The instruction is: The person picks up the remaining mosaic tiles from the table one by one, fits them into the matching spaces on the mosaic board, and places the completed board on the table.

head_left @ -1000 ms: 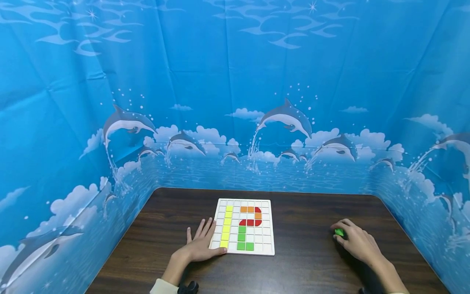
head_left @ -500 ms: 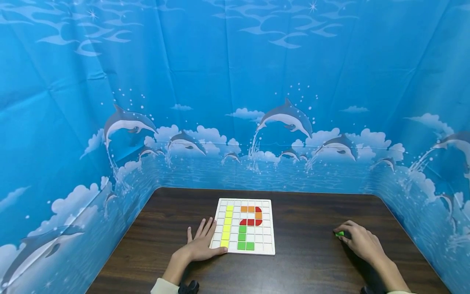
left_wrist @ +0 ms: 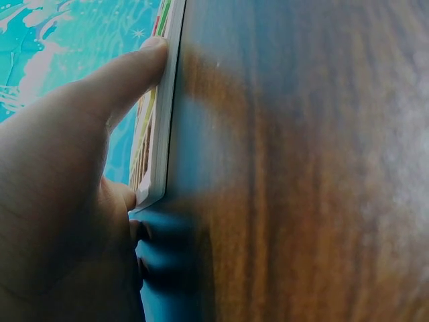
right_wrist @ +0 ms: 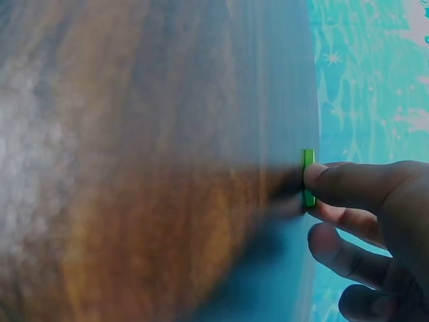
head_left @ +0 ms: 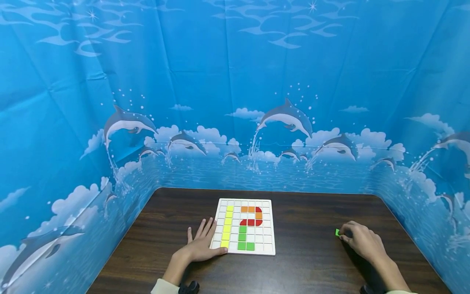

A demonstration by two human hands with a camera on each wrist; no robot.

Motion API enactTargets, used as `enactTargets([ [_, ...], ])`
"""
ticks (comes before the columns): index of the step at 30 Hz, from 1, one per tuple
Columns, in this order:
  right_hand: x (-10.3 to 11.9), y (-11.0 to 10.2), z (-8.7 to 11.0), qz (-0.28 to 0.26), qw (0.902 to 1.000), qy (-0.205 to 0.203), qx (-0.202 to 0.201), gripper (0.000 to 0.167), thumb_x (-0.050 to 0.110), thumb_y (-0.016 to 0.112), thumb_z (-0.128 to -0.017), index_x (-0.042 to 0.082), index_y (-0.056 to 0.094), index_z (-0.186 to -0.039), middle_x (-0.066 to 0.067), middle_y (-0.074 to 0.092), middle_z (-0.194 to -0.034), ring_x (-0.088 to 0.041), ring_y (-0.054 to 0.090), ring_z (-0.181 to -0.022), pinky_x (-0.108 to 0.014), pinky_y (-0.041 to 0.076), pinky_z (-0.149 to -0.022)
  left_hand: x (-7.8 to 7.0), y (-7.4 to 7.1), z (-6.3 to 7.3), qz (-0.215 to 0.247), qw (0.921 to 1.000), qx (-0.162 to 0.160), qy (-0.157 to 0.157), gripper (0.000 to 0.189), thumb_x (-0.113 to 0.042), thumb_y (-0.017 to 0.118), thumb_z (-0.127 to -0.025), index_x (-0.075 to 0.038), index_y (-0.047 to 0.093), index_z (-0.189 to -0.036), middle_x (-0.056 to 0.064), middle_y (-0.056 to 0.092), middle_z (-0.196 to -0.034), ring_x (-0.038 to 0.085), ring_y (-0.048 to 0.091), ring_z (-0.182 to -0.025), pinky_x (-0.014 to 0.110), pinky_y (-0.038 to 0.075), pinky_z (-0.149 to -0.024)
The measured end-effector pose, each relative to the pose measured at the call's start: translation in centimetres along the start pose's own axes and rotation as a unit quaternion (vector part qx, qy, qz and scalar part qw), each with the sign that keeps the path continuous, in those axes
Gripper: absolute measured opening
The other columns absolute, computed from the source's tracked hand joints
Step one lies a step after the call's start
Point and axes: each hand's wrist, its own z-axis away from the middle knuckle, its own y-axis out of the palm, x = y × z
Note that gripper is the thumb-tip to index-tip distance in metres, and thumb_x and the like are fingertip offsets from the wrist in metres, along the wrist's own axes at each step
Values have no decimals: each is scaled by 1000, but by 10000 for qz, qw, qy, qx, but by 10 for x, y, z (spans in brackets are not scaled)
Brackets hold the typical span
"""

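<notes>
A white gridded board (head_left: 267, 237) lies on the table. On it, yellow tiles (head_left: 226, 227) form a column; orange tiles (head_left: 244, 209), red tiles (head_left: 251, 222) and green tiles (head_left: 241, 237) form a shape beside them. My left hand (head_left: 200, 246) rests at the board's left side with fingers spread; its thumb touches the near edge, as the left wrist view also shows. Well to the right, my right hand (head_left: 362, 241) pinches a small green tile (right_wrist: 309, 156) between thumb and finger. The fingers partly cover this tile, which is close to the tabletop.
The dark wooden table (head_left: 301, 245) spreads between the board and the right hand. A blue curtain (head_left: 235, 90) printed with dolphins surrounds the table at the back and both sides. A pale sleeve (head_left: 164, 286) and a black wrist strap (head_left: 188, 287) show at the left wrist.
The green tile has turned in my right fingers and now shows at their left tips. The right hand has shifted slightly right. My left hand and the board have stayed in place.
</notes>
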Motion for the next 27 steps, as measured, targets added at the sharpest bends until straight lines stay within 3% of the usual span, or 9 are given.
enactTargets([
  [11, 0, -1, -2, -85, 9999, 13, 124, 8, 15, 82, -92, 22, 78, -95, -14, 76, -116, -14, 59, -71, -35, 43, -55, 11, 9, -6, -2, 9998, -93, 176, 121, -85, 61, -86, -14, 15, -173, 14, 8, -181, 40, -3, -167, 84, -15, -116],
  [15, 0, -1, 0, -169, 9998, 8, 85, 8, 17, 82, -92, 21, 79, -97, -14, 76, -115, -13, 61, -72, -34, 44, -54, 11, 10, -8, -94, 9999, -98, 39, 123, -87, 62, -84, -15, 18, -173, 11, 10, -181, 37, -1, -168, 82, -14, -119],
  [22, 5, 0, 3, -175, 9998, -81, -100, 9, 17, 83, -91, 19, 80, -99, -19, 75, -119, -13, 63, -72, -33, 44, -54, -5, -3, 2, -172, 9998, 71, -106, 118, -79, 66, -88, -11, 19, -172, 13, 12, -181, 39, 4, -168, 82, -8, -121],
  [27, 11, 2, 4, -157, 9995, -200, -211, 7, 17, 83, -91, 19, 81, -97, -19, 75, -120, -12, 57, -69, -33, 42, -54, 8, 7, -7, -98, 9999, 37, -104, 125, -89, 60, -83, -14, 17, -173, 10, 9, -181, 37, 0, -168, 80, -13, -121],
])
